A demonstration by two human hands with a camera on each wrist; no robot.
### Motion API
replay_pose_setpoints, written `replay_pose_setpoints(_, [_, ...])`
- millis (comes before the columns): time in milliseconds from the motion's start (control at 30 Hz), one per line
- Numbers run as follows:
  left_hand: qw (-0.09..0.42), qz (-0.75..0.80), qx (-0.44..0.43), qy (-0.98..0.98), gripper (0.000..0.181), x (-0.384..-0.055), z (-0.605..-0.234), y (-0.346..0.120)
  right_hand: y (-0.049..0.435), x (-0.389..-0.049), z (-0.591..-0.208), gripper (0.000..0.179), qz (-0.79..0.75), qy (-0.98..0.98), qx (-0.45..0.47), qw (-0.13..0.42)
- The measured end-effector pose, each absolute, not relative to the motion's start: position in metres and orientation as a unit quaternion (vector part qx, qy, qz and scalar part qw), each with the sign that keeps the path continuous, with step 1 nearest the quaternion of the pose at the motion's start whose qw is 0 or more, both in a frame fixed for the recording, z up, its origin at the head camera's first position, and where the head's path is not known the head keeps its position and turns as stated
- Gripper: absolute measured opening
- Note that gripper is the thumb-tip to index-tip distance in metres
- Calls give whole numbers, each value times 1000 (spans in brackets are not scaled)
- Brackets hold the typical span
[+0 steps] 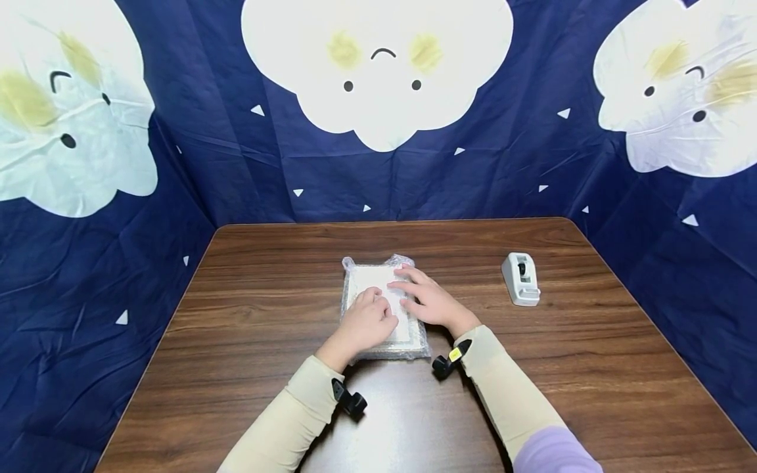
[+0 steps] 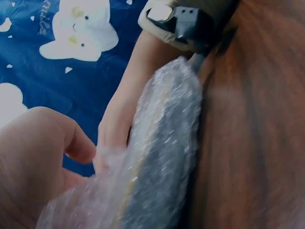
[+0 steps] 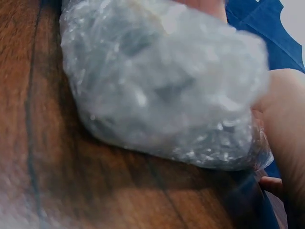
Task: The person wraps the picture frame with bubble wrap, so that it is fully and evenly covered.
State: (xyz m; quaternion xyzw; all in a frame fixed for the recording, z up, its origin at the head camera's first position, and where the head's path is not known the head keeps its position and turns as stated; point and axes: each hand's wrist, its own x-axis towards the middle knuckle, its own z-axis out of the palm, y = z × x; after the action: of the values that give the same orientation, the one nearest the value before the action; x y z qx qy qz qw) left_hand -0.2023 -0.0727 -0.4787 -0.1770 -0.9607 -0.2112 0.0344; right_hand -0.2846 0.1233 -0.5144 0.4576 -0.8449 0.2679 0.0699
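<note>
A flat, rectangular, white-faced item in bubble wrap lies on the table in the head view. My left hand rests on its near left part with bent fingers; whether they pinch the wrap I cannot tell. To its right, my right hand lies over the upper right part, fingers spread and fairly straight across the white face. The left wrist view catches the wrapped edge side-on, dark beneath the plastic. Crumpled, blurred wrap fills much of the right wrist view.
A white tape dispenser stands at the right on the brown wooden table. Dark blue cloth with white clouds hangs behind the table and along both sides. Each wrist wears a small black camera.
</note>
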Motion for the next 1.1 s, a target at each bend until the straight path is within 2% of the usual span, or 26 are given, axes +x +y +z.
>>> replay_pose_setpoints(133, [21,-193,-206,-959,7,-205,-476,-81,123,-284,-513,40,268,-852,446,54])
replay_pose_setpoints(267, [30,-167,-224,-960,9,-209,-480,-87,123,-285,-513,49,265,-856,442,43])
replay_pose_setpoints(433, [40,-163,-233,-958,21,-212,-482,-90,124,-284,-513,56,272,-856,438,28])
replay_pose_setpoints(867, [78,-147,-282,-945,37,-219,-489,-103,126,-285,-511,59,273,-849,452,22])
replay_pose_setpoints(1100, [87,-103,-275,-952,54,-220,-491,-108,125,-284,-511,59,282,-844,455,21])
